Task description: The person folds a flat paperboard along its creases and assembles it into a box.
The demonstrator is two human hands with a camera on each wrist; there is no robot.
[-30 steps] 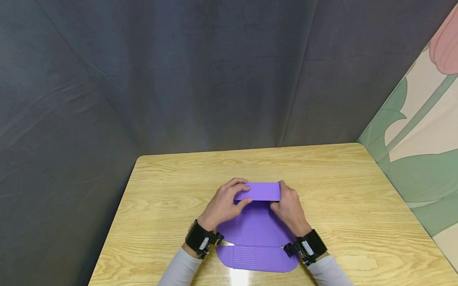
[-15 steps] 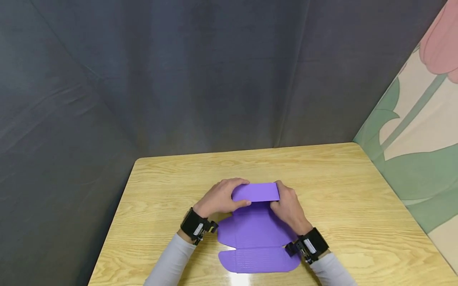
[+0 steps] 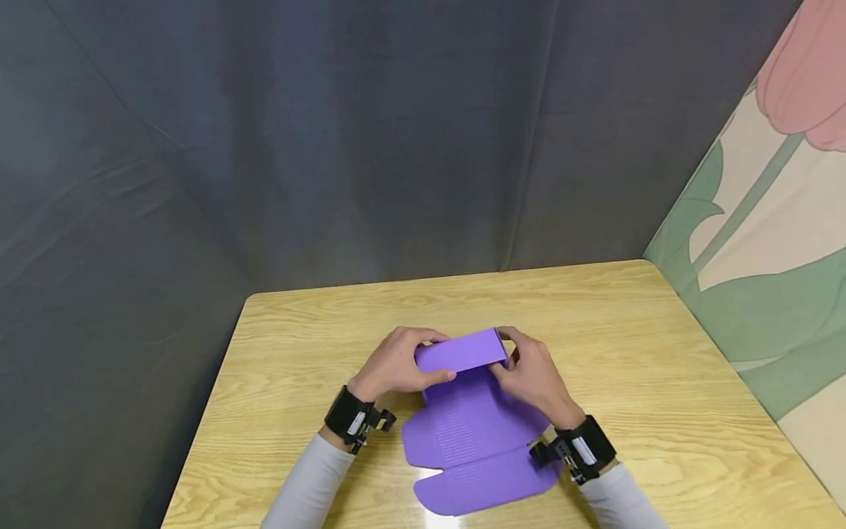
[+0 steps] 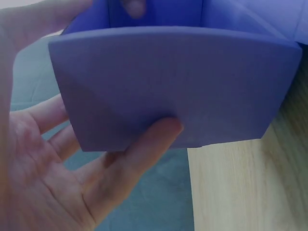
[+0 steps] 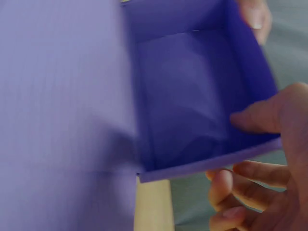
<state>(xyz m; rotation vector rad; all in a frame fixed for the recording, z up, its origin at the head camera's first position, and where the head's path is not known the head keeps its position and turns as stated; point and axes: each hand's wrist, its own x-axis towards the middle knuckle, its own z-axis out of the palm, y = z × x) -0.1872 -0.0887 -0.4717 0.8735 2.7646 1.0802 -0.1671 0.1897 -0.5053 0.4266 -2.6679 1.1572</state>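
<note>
A purple cardboard box (image 3: 461, 351) stands on its side between both hands, its lid flap (image 3: 485, 422) spread toward the person. My left hand (image 3: 399, 365) holds the box's left end; in the left wrist view its finger lies along the outer end wall (image 4: 173, 82). At the other end my right hand (image 3: 534, 373) grips the wall. The right wrist view shows the right thumb (image 5: 257, 117) inside the hollow box interior (image 5: 183, 86), with the other fingers outside, curled below the end wall.
The wood-grain table (image 3: 317, 323) lies under the box. A dark curtain (image 3: 370, 147) hangs behind it, and a flower-patterned cloth (image 3: 786, 294) covers the right side. Both wrists carry black camera bands (image 3: 584, 447).
The box has turned counter-clockwise and shifted slightly left, its lid swinging with it. My left hand has moved left, and my right fingers have shifted at the right end.
</note>
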